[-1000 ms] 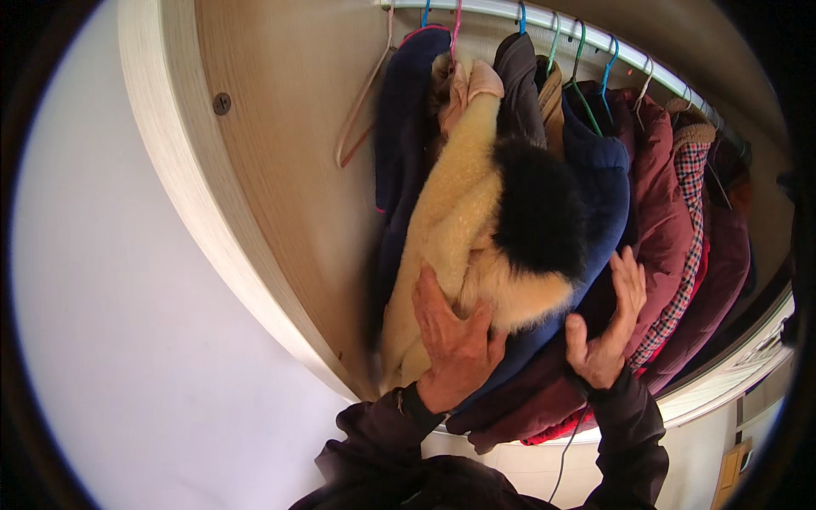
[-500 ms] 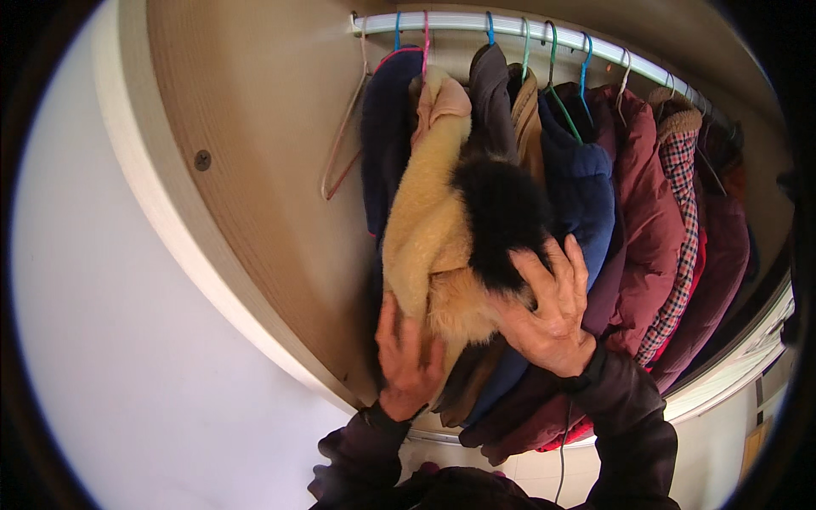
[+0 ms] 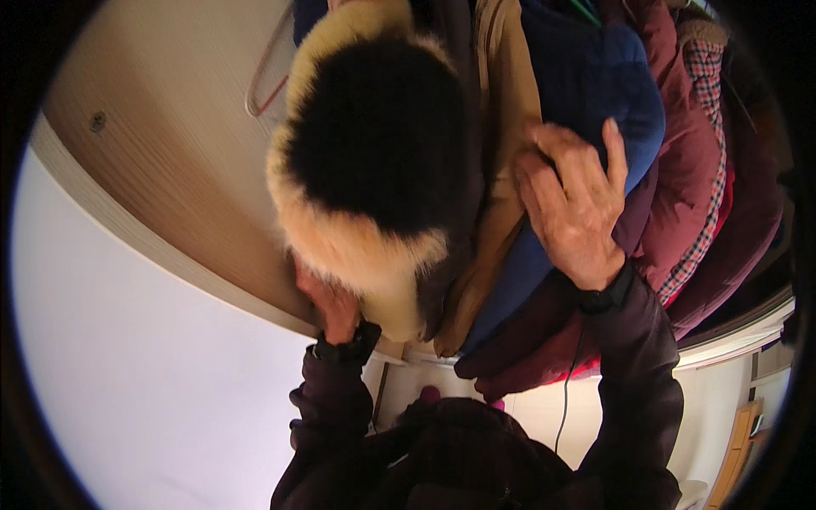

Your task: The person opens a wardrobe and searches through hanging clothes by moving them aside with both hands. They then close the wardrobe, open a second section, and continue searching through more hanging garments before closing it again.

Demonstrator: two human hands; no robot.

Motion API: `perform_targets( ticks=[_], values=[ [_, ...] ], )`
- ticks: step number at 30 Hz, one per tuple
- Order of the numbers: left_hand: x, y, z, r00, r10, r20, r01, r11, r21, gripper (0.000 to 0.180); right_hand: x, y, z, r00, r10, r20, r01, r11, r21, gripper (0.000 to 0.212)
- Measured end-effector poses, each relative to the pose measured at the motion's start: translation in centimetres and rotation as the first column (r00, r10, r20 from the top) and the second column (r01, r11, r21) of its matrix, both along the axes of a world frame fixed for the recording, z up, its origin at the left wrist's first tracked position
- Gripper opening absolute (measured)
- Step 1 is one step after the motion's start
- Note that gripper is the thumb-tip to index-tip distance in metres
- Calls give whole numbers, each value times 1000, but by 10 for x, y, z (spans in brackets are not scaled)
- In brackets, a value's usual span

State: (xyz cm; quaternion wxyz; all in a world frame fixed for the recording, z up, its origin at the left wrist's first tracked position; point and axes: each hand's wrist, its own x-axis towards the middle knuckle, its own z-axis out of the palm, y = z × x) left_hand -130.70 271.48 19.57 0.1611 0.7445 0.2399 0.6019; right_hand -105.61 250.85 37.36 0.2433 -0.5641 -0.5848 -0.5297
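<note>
A yellow fleecy garment (image 3: pixel 391 308) hangs in the wardrobe, with a big furry black-and-cream piece (image 3: pixel 374 144) bulging in front of it. Whether the fur is a collar or a separate thing I cannot tell. At its lower left edge is my left hand (image 3: pixel 333 299), its fingers mostly hidden behind the fur. My right hand (image 3: pixel 574 204) has its fingers bent and apart, over the border between a tan garment (image 3: pixel 508 110) and a blue jacket (image 3: pixel 595 81). Nothing shows in its grip.
Dark red padded coats (image 3: pixel 680 161) and a checked garment (image 3: pixel 707 85) hang close together on the right. A wire hanger (image 3: pixel 270 72) hangs against the wooden wardrobe wall (image 3: pixel 178 153). In front runs the wardrobe's pale edge (image 3: pixel 170 246). A thin dark cord (image 3: pixel 564 408) dangles by my right arm.
My right hand has come off the fur and moved right, to the tan and blue garments. The fur now faces me more fully. My view has tipped down, so the rail is out of sight.
</note>
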Motion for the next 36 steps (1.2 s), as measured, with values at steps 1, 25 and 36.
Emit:
perform_targets(
  ticks=[1, 25, 36],
  values=[
    [2, -3, 3, 992, -23, 120, 36, 993, -112, 34, 0, 0, 0, 1000, -11, 2, 11, 1000, 6, 21],
    [69, -143, 6, 978, -41, -203, 34, 999, -38, 72, -4, -3, -18, 967, -171, 189, 198, 971, -137, 24],
    [75, -154, 7, 986, -146, -83, 141, 988, -64, 71, 2, -27, -39, 944, -215, 249, 270, 939, -212, 27]
  ],
)
